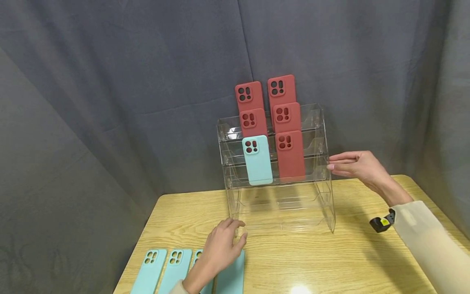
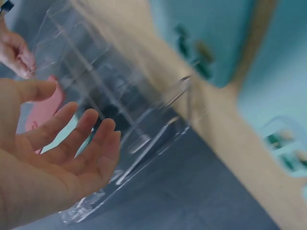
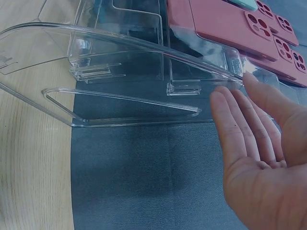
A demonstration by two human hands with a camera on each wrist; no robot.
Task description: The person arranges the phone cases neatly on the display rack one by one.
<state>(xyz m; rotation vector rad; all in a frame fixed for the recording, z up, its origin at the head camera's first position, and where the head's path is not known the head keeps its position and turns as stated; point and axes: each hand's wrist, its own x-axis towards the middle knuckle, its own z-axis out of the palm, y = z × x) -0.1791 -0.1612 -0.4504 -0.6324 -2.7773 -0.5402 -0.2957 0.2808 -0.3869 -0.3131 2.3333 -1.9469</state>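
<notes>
A clear acrylic tiered display rack [image 1: 282, 204] stands on the table, holding a teal phone case [image 1: 258, 163] at the front left. Beside it, a red phone case [image 1: 291, 157] leans in the same tier. My right hand [image 1: 361, 165] is at the rack's right side, its fingers extended and fingertips right at the clear edge; the right wrist view shows this hand [image 3: 264, 139] with thumb and fingers apart. Over the teal cases on the table is my left hand [image 1: 222, 245], fingers loosely bent. In the left wrist view, that hand [image 2: 62, 158] holds nothing.
More red cases [image 1: 251, 94] stand in the upper tiers, in two columns. Several teal cases [image 1: 148, 271] lie in a row on the wooden table [image 1: 293, 261] at the front left, partly covered by my left hand and arm. A grey curtain [image 1: 176, 81] hangs behind.
</notes>
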